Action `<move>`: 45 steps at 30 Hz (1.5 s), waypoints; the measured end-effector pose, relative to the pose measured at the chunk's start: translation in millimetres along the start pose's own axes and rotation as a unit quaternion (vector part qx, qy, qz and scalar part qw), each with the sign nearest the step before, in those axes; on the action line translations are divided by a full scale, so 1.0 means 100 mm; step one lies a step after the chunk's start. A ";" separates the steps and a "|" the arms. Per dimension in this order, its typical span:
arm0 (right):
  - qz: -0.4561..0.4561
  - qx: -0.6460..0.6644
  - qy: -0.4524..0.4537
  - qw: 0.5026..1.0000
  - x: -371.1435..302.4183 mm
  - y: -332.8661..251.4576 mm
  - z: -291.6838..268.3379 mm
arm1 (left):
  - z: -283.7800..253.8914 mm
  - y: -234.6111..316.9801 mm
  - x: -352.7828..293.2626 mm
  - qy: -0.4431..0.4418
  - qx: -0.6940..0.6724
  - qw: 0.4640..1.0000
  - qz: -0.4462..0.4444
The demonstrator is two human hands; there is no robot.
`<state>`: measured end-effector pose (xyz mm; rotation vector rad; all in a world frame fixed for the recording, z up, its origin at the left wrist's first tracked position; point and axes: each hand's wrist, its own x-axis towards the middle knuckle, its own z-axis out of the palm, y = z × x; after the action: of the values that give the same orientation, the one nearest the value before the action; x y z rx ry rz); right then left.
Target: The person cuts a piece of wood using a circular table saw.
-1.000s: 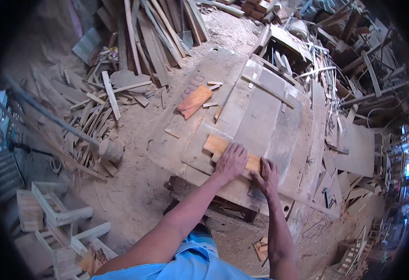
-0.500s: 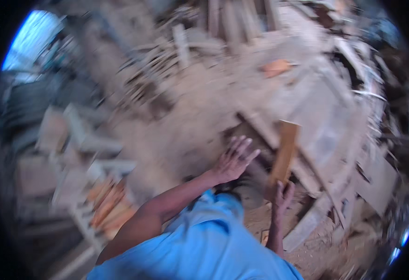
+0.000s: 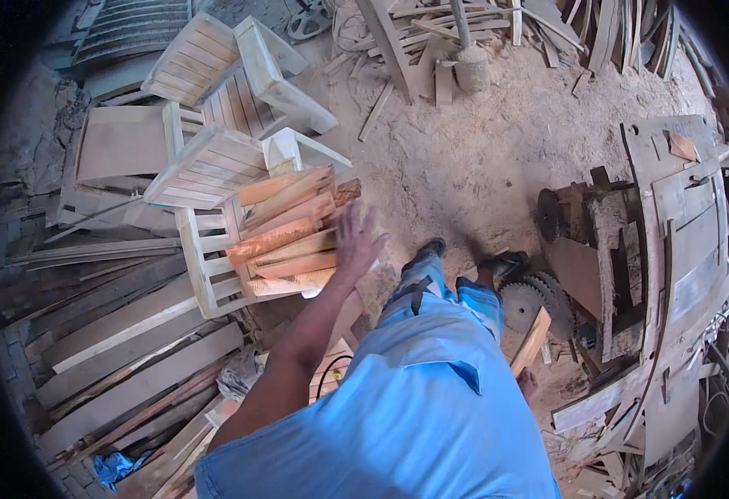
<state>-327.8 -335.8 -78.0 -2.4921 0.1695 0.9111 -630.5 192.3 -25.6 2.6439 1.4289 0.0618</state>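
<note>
My left hand (image 3: 358,243) is open, fingers spread, at the right-hand ends of a pile of reddish-brown wood pieces (image 3: 285,241). Whether it touches them I cannot tell. The pile rests on a pale slatted wooden chair (image 3: 202,262) at my left. Low at my right side, my right hand (image 3: 528,384) is closed on a short wooden board (image 3: 533,339), which points up and forward. Most of that hand is hidden behind my blue shirt.
Toothed circular saw blades (image 3: 521,306) stand by my feet, beside a dusty wooden machine stand (image 3: 591,274). Beyond it is a long worktop (image 3: 697,224). More unfinished chairs (image 3: 256,79) and stacked planks (image 3: 132,333) fill the left. A post (image 3: 391,50) rises ahead from sawdust-covered ground.
My view has swung to the left, from the worktop side toward the chairs. My left hand is now by the wood pile; my right hand still holds the board, now lower beside me.
</note>
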 end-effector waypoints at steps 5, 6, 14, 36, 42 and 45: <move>0.073 -0.110 -0.122 0.984 -0.07 0.11 0.04 | -0.29 -1.17 -0.25 0.003 -0.029 0.996 -0.086; 0.070 -0.129 -0.132 0.980 -0.15 0.14 0.09 | -0.36 -1.28 -0.32 -0.093 -0.040 0.993 -0.060; 0.243 0.247 0.015 0.938 -0.85 1.00 0.97 | -0.15 -1.12 -0.71 -0.026 0.122 0.968 0.219; 0.047 0.718 0.080 0.690 -0.70 -0.40 0.24 | -0.62 1.94 1.01 -0.266 -0.214 0.902 0.265; -0.230 0.629 -0.084 0.738 -0.77 -2.61 -0.37 | -1.25 3.68 1.08 -0.420 -0.323 0.717 0.454; -0.130 0.729 0.106 0.663 -0.35 -2.70 -0.88 | -1.28 4.66 1.04 -0.244 -0.197 0.740 0.595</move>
<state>-231.0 -141.8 108.9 -0.9930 0.3995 0.1007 -199.3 39.7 162.5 2.4192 -0.5029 -0.1703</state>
